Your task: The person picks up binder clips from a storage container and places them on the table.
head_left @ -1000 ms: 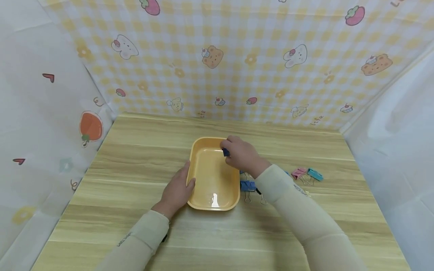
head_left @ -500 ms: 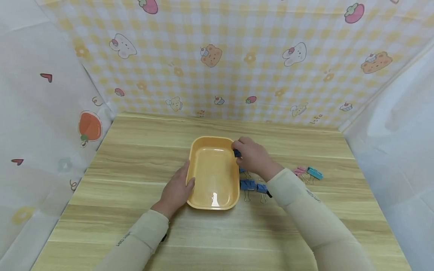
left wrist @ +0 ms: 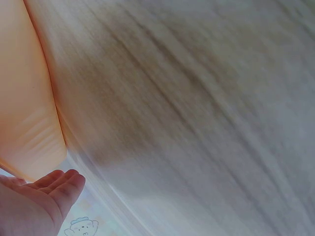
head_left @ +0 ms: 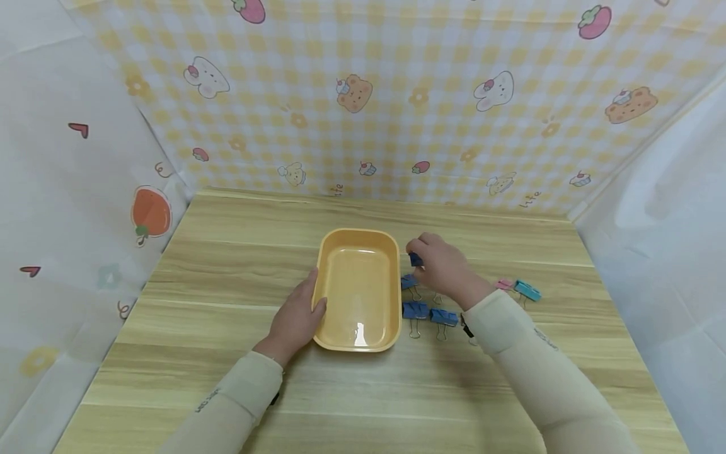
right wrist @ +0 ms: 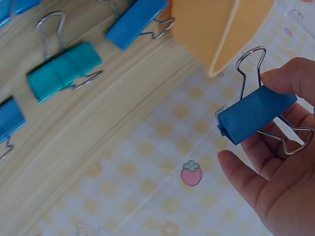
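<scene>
A yellow plastic tray (head_left: 357, 290) stands on the wooden table in the head view. My left hand (head_left: 295, 318) holds its left side, thumb over the rim and fingers along the outer wall. To the right of the tray, my right hand (head_left: 445, 268) pinches a blue binder clip (right wrist: 256, 115) between thumb and fingers, above the table. Other binder clips lie beneath and around that hand: a blue binder clip (head_left: 416, 310), another blue binder clip (head_left: 443, 317), and one blue binder clip (head_left: 408, 282) against the tray's side. A teal binder clip (right wrist: 64, 71) shows in the right wrist view.
Farther right lie a pink binder clip (head_left: 503, 284) and a turquoise binder clip (head_left: 527, 290). My right forearm hides part of the clips there. A checked cloth (head_left: 420, 126) hangs behind the table (head_left: 238, 252), with white sheets at both sides.
My right hand has moved right with the blue binder clip, from over the tray to beyond its right rim, uncovering more clips. The left hand and tray have stayed put.
</scene>
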A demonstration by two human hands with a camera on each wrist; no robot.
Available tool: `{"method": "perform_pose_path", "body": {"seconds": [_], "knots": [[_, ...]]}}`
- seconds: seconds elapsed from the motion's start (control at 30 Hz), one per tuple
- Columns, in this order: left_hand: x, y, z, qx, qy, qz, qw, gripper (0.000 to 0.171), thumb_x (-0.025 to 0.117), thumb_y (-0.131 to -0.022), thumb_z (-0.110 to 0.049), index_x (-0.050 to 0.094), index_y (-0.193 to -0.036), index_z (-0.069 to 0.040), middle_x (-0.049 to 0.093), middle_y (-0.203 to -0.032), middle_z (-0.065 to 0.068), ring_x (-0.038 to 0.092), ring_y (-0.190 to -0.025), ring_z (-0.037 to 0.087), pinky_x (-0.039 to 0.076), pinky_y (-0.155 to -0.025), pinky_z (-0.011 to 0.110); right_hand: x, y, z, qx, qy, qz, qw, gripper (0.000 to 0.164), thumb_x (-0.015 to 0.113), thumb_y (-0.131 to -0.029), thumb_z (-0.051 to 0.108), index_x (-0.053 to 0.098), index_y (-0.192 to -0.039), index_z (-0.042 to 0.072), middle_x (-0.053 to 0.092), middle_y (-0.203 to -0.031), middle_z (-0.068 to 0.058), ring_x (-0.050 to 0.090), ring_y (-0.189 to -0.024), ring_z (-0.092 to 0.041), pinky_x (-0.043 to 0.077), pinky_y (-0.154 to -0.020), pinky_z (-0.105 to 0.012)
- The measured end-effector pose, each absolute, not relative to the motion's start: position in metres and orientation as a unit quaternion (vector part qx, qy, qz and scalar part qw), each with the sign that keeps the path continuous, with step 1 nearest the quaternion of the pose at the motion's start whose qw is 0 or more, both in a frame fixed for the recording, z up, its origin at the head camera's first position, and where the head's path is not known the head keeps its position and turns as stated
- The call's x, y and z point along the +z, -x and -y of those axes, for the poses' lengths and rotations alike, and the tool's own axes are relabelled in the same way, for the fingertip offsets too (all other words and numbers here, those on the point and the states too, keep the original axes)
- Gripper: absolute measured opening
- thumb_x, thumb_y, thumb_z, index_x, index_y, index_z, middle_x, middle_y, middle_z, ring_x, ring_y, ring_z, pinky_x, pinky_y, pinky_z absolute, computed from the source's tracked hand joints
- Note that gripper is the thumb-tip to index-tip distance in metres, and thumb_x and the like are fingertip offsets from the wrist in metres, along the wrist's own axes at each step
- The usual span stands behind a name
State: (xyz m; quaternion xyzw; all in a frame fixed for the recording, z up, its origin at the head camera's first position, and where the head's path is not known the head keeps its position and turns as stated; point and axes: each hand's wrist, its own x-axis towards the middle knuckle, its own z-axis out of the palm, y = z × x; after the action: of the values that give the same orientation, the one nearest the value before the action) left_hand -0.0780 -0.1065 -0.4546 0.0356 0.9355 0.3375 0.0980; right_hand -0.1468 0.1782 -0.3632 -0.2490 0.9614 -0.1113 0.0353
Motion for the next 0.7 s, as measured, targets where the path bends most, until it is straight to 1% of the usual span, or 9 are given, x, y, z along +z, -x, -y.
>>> {"method": "perform_pose_path", "body": {"seconds": [0.2,0.4,0.53,0.7], "knots": [[-0.456,0.078,0.106,0.339,-0.032,-0.935,0.099,0.069,0.047,-0.100,-0.031,0.012,-0.156,-0.011,0.031,-0.153,0.021,0.033,-0.139,0.039,0.032,-0.109,0.056,-0.365,0.143,-0.193,-0.122,0.230,-0.965,0.038,0.036,0.066,-0.082,0.005,0.062,-0.118,0.004,0.058,-0.108,-0.011,0.052,-0.084,-0.023,0.050,-0.065,-0.037],[-0.456,0.078,0.106,0.339,-0.032,-0.935,0.097,0.069,0.047,-0.100,-0.031,0.012,-0.156,-0.010,0.031,-0.153,0.021,0.033,-0.138,0.039,0.032,-0.110,0.055,-0.369,0.140,-0.208,-0.116,0.210,-0.970,0.042,0.037,0.069,-0.084,0.006,0.061,-0.120,0.003,0.059,-0.109,-0.012,0.054,-0.090,-0.025,0.053,-0.071,-0.040],[-0.456,0.078,0.106,0.338,-0.035,-0.935,0.097,0.069,0.046,-0.101,-0.031,0.012,-0.156,-0.010,0.031,-0.153,0.021,0.033,-0.138,0.039,0.032,-0.110,0.055,-0.367,0.138,-0.218,-0.117,0.200,-0.971,0.048,0.037,0.066,-0.084,0.005,0.060,-0.120,0.002,0.059,-0.110,-0.014,0.053,-0.091,-0.027,0.051,-0.069,-0.041],[-0.457,0.079,0.106,0.340,-0.039,-0.935,0.093,0.068,0.046,-0.101,-0.031,0.012,-0.156,-0.009,0.032,-0.152,0.022,0.034,-0.138,0.040,0.033,-0.109,0.055,-0.368,0.135,-0.230,-0.116,0.181,-0.975,0.061,0.039,0.065,-0.085,0.007,0.058,-0.123,0.003,0.057,-0.114,-0.015,0.053,-0.097,-0.029,0.051,-0.073,-0.044]]}}
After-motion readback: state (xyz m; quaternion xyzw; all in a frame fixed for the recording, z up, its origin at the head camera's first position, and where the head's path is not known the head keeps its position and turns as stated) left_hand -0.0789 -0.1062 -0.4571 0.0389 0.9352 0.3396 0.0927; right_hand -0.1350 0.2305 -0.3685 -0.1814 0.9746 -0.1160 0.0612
